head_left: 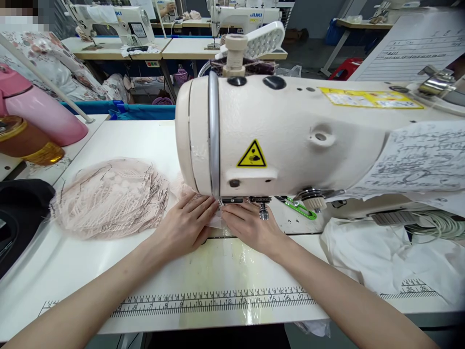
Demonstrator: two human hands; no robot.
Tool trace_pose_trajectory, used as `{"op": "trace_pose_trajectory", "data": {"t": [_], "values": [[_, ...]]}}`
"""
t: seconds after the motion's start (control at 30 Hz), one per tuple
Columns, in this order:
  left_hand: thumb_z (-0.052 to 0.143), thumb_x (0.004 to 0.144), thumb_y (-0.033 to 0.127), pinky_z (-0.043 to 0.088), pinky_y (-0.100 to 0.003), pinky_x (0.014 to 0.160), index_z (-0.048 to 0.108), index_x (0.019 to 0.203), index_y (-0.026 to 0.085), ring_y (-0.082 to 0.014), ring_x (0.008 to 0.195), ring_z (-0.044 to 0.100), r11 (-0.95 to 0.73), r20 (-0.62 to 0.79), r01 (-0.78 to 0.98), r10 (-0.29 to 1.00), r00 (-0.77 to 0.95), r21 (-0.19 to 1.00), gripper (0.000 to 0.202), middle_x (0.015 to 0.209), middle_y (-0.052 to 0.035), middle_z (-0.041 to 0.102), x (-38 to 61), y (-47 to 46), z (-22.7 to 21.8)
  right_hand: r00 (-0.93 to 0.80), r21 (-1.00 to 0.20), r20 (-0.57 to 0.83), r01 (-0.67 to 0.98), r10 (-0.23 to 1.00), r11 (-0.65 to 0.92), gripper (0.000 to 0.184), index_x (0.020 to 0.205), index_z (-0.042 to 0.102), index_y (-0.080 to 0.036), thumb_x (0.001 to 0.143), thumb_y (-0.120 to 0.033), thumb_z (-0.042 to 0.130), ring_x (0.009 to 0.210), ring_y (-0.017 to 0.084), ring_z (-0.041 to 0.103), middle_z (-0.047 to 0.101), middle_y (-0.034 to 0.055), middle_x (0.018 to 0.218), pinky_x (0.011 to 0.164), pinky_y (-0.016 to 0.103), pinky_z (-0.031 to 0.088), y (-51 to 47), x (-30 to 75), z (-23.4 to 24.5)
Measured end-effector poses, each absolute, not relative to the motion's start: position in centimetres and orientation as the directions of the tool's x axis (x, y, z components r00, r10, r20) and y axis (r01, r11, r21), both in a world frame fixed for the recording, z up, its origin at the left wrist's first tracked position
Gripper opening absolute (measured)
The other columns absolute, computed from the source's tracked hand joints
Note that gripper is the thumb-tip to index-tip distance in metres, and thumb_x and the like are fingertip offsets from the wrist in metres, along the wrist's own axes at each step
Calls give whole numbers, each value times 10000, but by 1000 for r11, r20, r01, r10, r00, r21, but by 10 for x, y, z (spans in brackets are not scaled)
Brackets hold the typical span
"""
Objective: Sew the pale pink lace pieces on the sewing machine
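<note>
A cream sewing machine (290,131) fills the middle of the white table (127,140). My left hand (187,223) lies flat with fingers stretched out, pressing a small piece of pale pink lace fabric (215,220) just under the machine's head. My right hand (250,225) rests beside it, fingers extended onto the same piece near the presser foot (263,211). The needle area is mostly hidden by the machine head.
A heap of pink lace pieces (109,196) lies left of my hands. Green thread snips (300,207) sit right of the presser foot. White cloth (381,257) bunches at the right. A pink bottle (39,111) stands at left. A printed ruler (210,300) runs along the table's front.
</note>
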State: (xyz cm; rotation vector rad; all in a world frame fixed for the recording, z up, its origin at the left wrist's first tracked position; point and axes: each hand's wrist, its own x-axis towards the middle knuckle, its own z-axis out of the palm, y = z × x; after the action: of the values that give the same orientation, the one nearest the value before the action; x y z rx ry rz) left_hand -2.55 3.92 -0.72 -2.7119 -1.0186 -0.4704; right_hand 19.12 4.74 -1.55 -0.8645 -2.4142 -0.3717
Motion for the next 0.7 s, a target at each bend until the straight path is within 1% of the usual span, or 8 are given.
{"op": "trace_pose_trajectory", "data": {"t": [0.07, 0.13, 0.23, 0.37, 0.5, 0.63, 0.7], "values": [[454, 946, 277, 456, -468, 1030, 610, 1245, 66, -293, 1156, 623, -731, 364, 677, 608, 705, -89, 397, 1259, -138, 652, -24, 38, -7, -628, 66, 577, 673, 522, 736, 152, 846, 659, -200, 900, -120, 542, 825, 131, 596, 728, -23, 944, 714, 294, 391, 46, 192, -15], [443, 953, 291, 454, -468, 1031, 616, 1237, 74, -290, 1148, 627, -725, 365, 681, 610, 704, -102, 397, 1259, -131, 652, -22, 37, -7, -622, 71, 564, 692, 544, 718, 144, 895, 669, -205, 913, -149, 537, 828, 142, 610, 732, -14, 977, 730, 312, 411, 44, 193, -16], [440, 955, 290, 451, -474, 1035, 618, 1234, 79, -288, 1141, 630, -721, 366, 684, 610, 703, -112, 393, 1257, -128, 655, -22, 36, -7, -633, 109, 529, 711, 565, 695, 158, 969, 675, -217, 922, -171, 531, 780, 145, 628, 731, -6, 1042, 646, 324, 419, 43, 196, -18], [446, 964, 294, 449, -487, 1036, 609, 1255, 94, -290, 1140, 631, -711, 363, 693, 619, 696, -117, 389, 1255, -131, 655, -21, 35, -8, -632, 134, 496, 733, 595, 667, 196, 1011, 679, -234, 905, -174, 526, 725, 152, 637, 730, -15, 1083, 508, 320, 375, 44, 199, -20], [465, 964, 273, 448, -506, 1028, 597, 1280, 103, -302, 1140, 631, -714, 364, 691, 617, 697, -114, 382, 1248, -144, 656, -20, 34, -10, -627, 101, 419, 751, 656, 653, 242, 1082, 661, -266, 892, -202, 525, 745, 166, 646, 709, -10, 1145, 470, 295, 346, 45, 200, -21], [481, 959, 268, 438, -528, 1025, 585, 1302, 118, -322, 1147, 625, -708, 367, 698, 623, 691, -111, 389, 1229, -150, 665, -19, 34, -10, -593, 57, 356, 785, 722, 616, 252, 1121, 644, -301, 895, -291, 533, 748, 195, 650, 722, 32, 1047, 460, 278, 331, 46, 203, -25], [484, 958, 273, 431, -536, 1027, 584, 1308, 140, -322, 1146, 625, -698, 365, 709, 637, 679, -100, 387, 1224, -143, 669, -18, 34, -10, -586, 23, 359, 784, 726, 621, 255, 1129, 644, -312, 900, -306, 533, 758, 204, 643, 711, 47, 1055, 465, 282, 347, 47, 204, -27]]}}
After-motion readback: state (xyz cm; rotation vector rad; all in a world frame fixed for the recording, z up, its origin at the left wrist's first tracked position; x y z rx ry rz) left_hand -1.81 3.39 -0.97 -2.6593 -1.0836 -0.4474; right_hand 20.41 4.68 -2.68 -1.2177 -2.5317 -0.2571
